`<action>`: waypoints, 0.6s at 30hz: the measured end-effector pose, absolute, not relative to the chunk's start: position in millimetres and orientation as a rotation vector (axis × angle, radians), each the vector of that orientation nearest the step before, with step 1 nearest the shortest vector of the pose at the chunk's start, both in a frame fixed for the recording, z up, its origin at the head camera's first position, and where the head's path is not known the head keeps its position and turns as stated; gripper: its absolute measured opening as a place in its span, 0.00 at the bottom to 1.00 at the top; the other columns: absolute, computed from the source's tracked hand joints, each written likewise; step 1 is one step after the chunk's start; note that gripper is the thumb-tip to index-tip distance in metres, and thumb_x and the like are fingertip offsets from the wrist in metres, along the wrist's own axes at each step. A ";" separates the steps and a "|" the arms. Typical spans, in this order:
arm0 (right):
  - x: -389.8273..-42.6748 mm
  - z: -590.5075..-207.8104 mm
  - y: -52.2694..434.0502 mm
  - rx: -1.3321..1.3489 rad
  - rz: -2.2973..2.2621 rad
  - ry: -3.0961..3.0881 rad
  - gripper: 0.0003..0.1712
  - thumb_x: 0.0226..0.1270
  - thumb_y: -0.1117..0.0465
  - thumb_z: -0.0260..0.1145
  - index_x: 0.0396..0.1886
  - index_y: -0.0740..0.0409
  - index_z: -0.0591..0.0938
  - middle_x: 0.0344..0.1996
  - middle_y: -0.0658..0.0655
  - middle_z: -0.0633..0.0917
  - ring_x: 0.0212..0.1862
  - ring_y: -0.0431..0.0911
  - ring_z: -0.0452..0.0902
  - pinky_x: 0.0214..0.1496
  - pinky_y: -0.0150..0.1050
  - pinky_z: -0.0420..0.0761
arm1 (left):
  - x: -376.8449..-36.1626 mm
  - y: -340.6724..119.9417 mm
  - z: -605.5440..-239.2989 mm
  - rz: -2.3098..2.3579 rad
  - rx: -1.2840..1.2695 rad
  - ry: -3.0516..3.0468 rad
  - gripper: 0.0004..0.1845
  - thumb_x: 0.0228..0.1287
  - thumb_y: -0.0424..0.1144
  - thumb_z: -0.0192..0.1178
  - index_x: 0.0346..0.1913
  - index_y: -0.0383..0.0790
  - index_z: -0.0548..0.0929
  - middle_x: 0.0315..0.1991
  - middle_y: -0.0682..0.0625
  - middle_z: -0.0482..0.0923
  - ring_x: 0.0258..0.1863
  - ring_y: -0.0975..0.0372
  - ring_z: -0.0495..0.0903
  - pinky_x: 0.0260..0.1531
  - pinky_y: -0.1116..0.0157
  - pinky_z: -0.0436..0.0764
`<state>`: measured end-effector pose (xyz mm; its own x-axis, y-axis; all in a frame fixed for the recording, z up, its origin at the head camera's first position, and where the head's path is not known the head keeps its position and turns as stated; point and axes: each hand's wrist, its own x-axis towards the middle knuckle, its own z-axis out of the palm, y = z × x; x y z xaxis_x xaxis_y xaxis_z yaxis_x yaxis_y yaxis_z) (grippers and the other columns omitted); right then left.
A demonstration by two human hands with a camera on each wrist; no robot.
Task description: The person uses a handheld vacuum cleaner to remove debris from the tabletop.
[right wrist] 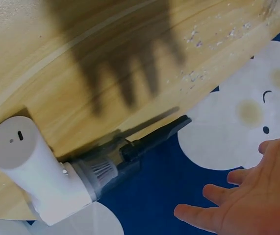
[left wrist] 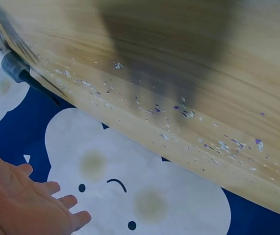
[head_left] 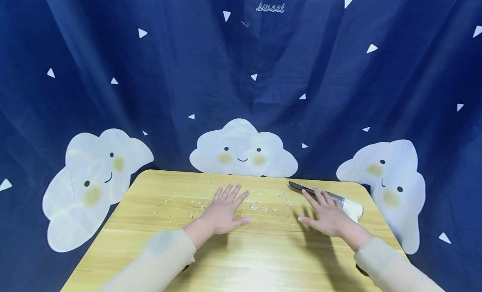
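Note:
My left hand (head_left: 223, 214) hovers palm down with fingers spread, above scattered paper scraps (left wrist: 223, 146) on the wooden table. The scraps are tiny, white and purple. Over the table's right side, my right hand (head_left: 326, 214) is likewise spread and holds nothing. Beneath and just beyond it lies a small handheld vacuum cleaner (right wrist: 56, 171). It has a white body, a clear dust cup and a long black nozzle (right wrist: 162, 137). In the head view my right hand hides part of the cleaner. Both hands cast shadows on the tabletop.
The light wooden table (head_left: 150, 250) has rounded far corners. Right behind its far edge hangs a dark blue curtain (head_left: 169, 74) with white triangles and smiling clouds. The scraps spread across the far middle of the tabletop. Glare shows near the front.

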<state>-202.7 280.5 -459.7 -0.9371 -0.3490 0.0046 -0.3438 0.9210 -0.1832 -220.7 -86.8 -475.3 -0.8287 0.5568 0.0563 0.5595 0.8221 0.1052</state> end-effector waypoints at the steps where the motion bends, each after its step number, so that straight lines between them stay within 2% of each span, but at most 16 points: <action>1: -203.4 -460.8 281.7 -0.539 -0.275 3.050 0.52 0.68 0.25 0.52 0.82 0.46 0.52 0.78 0.71 0.50 0.74 0.74 0.45 0.65 0.79 0.52 | -220.7 -85.1 -475.2 -0.177 -0.912 -2.979 0.49 0.64 0.80 0.27 0.81 0.54 0.48 0.80 0.45 0.40 0.78 0.44 0.41 0.74 0.42 0.37; 8: -200.2 -458.7 287.6 -0.503 -0.272 3.059 0.51 0.68 0.28 0.55 0.80 0.51 0.56 0.76 0.73 0.52 0.73 0.75 0.48 0.63 0.79 0.55 | -222.4 -77.1 -477.5 -0.195 -0.916 -3.005 0.49 0.64 0.80 0.26 0.81 0.56 0.47 0.81 0.46 0.40 0.78 0.46 0.41 0.75 0.44 0.38; 18: -200.0 -458.8 295.4 -0.434 -0.260 3.061 0.51 0.69 0.29 0.55 0.81 0.52 0.55 0.76 0.74 0.52 0.72 0.75 0.49 0.62 0.80 0.56 | -221.0 -63.8 -476.2 -0.220 -0.973 -3.021 0.46 0.67 0.77 0.32 0.81 0.54 0.48 0.80 0.45 0.42 0.78 0.43 0.46 0.74 0.43 0.42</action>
